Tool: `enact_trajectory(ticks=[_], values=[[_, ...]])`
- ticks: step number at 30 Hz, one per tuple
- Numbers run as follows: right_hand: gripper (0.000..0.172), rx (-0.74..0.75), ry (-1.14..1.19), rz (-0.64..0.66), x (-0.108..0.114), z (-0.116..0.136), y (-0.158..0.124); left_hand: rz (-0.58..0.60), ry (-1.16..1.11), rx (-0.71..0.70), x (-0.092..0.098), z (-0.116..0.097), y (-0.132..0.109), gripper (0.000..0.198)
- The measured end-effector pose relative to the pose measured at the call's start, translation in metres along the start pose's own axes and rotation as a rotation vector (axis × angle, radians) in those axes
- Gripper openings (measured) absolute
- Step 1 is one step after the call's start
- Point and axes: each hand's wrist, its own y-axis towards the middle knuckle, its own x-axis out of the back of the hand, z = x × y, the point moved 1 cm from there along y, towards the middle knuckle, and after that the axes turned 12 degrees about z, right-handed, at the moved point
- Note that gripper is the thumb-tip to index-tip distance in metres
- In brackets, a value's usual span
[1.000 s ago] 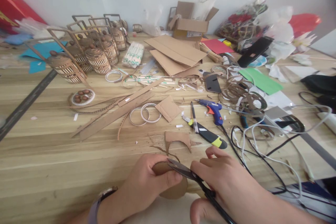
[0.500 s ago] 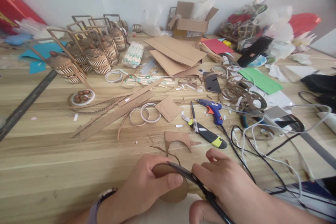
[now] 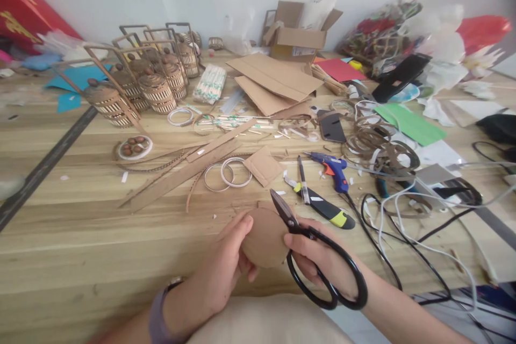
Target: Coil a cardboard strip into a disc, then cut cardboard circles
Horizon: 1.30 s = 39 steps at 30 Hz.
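Note:
A round piece of brown cardboard (image 3: 265, 238) is pinched at its left edge by my left hand (image 3: 220, 260), which has a watch or band at the wrist. My right hand (image 3: 328, 258) grips black-handled scissors (image 3: 350, 274); their blades look closed and point up and left, over the disc's right edge. Fingertips of my right hand are close to that same edge. Behind the disc lies a cardboard offcut (image 3: 278, 207), mostly covered. A square cardboard piece (image 3: 264, 165) and two white-rimmed rings (image 3: 236, 172) rest farther back.
To the right are a blue glue gun (image 3: 334, 167), a utility knife (image 3: 326, 209), a pen (image 3: 302, 178), coiled strips and tangled cables. Small lantern-like baskets (image 3: 157, 88) stand at the back left. Cardboard sheets (image 3: 278, 78) and an open box (image 3: 300, 40) are behind.
The disc has come up and turned flat toward the camera. The scissors have left its top edge and closed, and my right hand now holds them around the handles with the loops swung outward.

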Motion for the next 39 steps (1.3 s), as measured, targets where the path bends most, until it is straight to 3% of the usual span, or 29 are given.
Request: enact_trajectory(ticks=[7, 14, 19, 24, 27, 30, 32, 34, 37, 39], values=[[0.044, 0.069, 0.210, 0.011, 0.006, -0.008, 0.014, 0.038, -0.195, -0.040, 0.008, -0.001, 0.002, 0.064], [0.043, 0.055, 0.165, 0.005, 0.003, -0.007, 0.010, -0.031, -0.098, -0.087, 0.013, -0.003, -0.007, 0.068], [0.040, 0.037, -0.120, -0.100, -0.003, -0.003, 0.005, 0.075, 0.307, -0.085, 0.020, -0.004, -0.015, 0.087], [0.038, 0.067, -0.353, -0.077, -0.009, -0.006, 0.003, -0.001, 1.003, -0.056, 0.020, -0.006, -0.017, 0.097], [0.044, 0.244, -0.560, -0.028, -0.010, -0.011, 0.006, 0.026, 1.131, -0.013, 0.018, -0.008, -0.019, 0.090], [0.055, 0.394, -0.793, -0.166, -0.001, -0.016, 0.005, 0.010, 1.140, -0.025, 0.024, -0.014, -0.030, 0.083], [0.053, 0.447, -0.989, -0.352, 0.008, -0.019, 0.001, -0.040, 1.165, -0.022, 0.036, -0.020, -0.042, 0.082], [0.046, 0.482, -1.203, -0.494, 0.016, -0.021, -0.005, -0.168, 1.227, -0.016, 0.057, -0.025, -0.054, 0.080], [0.036, 0.472, -1.505, -0.529, 0.019, -0.027, -0.009, -0.494, 1.438, -0.061, 0.098, -0.028, -0.067, 0.073], [0.034, 0.439, -1.653, -0.506, 0.016, -0.033, -0.006, -0.631, 1.632, -0.075, 0.123, -0.026, -0.071, 0.071]])
